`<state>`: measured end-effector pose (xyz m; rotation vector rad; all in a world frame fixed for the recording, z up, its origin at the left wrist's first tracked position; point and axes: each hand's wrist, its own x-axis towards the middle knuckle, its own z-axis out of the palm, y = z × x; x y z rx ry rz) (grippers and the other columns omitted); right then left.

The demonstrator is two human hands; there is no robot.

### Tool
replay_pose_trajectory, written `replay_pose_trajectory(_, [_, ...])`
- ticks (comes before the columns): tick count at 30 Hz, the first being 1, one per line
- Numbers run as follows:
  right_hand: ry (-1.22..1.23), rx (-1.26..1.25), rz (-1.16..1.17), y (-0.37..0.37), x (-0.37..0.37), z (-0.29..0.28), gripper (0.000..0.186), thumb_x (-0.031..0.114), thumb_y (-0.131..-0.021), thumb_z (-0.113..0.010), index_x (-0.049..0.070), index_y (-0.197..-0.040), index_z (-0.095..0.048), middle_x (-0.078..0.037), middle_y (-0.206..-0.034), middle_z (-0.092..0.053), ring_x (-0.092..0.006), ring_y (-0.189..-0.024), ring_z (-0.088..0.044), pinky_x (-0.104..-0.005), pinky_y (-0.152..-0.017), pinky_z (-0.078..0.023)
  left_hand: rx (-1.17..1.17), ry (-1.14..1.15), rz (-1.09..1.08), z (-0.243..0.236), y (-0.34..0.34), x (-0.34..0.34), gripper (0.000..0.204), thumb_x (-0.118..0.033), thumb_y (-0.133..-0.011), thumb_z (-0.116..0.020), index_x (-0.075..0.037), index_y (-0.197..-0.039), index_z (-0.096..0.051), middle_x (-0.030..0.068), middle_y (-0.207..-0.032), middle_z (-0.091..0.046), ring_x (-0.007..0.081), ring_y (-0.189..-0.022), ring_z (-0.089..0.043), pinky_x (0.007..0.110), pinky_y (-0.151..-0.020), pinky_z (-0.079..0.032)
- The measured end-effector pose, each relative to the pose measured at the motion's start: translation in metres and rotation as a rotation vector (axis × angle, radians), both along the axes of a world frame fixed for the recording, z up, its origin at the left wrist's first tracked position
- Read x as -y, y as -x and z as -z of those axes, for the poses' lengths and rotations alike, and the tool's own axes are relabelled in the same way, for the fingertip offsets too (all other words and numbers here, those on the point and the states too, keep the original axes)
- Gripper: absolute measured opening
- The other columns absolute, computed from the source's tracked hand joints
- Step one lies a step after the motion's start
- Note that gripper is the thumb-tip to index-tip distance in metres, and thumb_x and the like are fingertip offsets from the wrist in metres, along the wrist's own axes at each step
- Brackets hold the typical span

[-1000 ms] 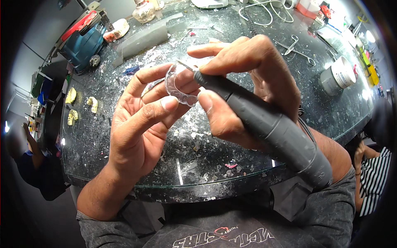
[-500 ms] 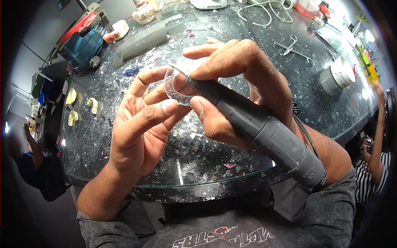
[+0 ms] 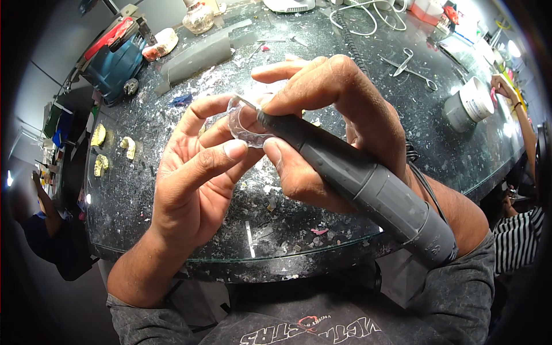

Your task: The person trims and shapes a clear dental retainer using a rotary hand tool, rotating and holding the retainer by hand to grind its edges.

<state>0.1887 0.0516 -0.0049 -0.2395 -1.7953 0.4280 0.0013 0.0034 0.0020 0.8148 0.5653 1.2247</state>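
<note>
currently, one clear arch-shaped tray point(image 3: 234, 122) is held above the middle of the tabletop point(image 3: 129, 213), pinched by the fingers of the left hand point(image 3: 192, 172); those of the right hand point(image 3: 365, 109) grasp one dark grey handpiece point(image 3: 359, 175). three yellowish casts point(image 3: 130, 148) lie near the left edge, one tub point(image 3: 467, 108) near the right.

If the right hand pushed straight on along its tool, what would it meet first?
Probably the clear arch-shaped tray held by the left hand: the bit of the handpiece in the right hand appears at its rim, though depth is unclear.
</note>
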Motion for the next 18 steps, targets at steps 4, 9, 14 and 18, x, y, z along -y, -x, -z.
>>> replay_pose_trajectory(4, [0.035,0.014,0.008,-0.0007,0.0002,0.0012,0.032,0.002,-0.068,-0.077,0.003,-0.093,-0.057,-0.007,-0.085,-0.056,-0.0216,-0.080,-0.060,-0.0313,-0.071,-0.050,0.009,0.043,-0.023,-0.0027,-0.0020,0.0010,0.049,0.006,-0.086,-0.057,0.002,-0.131,-0.038,0.0202,-0.124,-0.057,0.0261,-0.115,-0.059,0.038,-0.101,-0.050])
replay_pose_trajectory(9, [0.065,0.019,-0.022,-0.0011,0.0003,0.0018,0.033,0.001,-0.068,-0.077,0.003,-0.095,-0.057,-0.008,-0.087,-0.056,-0.0213,-0.080,-0.060,-0.0312,-0.072,-0.050,0.027,0.040,-0.001,-0.0011,0.0010,0.0005,0.049,0.006,-0.086,-0.057,0.002,-0.131,-0.038,0.0197,-0.125,-0.056,0.0263,-0.115,-0.059,0.038,-0.101,-0.050])
replay_pose_trajectory(14, [0.052,0.003,-0.027,-0.0007,0.0004,0.0027,0.036,0.003,-0.069,-0.078,0.002,-0.098,-0.056,-0.008,-0.088,-0.055,-0.0210,-0.082,-0.061,-0.0312,-0.073,-0.051,0.031,0.048,0.004,0.0006,0.0008,0.0005,0.049,0.006,-0.086,-0.057,0.002,-0.130,-0.039,0.0188,-0.124,-0.056,0.0259,-0.115,-0.059,0.038,-0.101,-0.050])
replay_pose_trajectory(18, [0.012,0.042,-0.014,-0.0017,0.0005,0.0007,0.036,0.003,-0.070,-0.078,0.002,-0.098,-0.056,-0.008,-0.088,-0.056,-0.0199,-0.082,-0.061,-0.0306,-0.073,-0.051,0.045,0.057,0.025,0.0003,0.0013,0.0010,0.049,0.006,-0.085,-0.057,0.001,-0.130,-0.039,0.0184,-0.125,-0.056,0.0259,-0.115,-0.059,0.038,-0.101,-0.050])
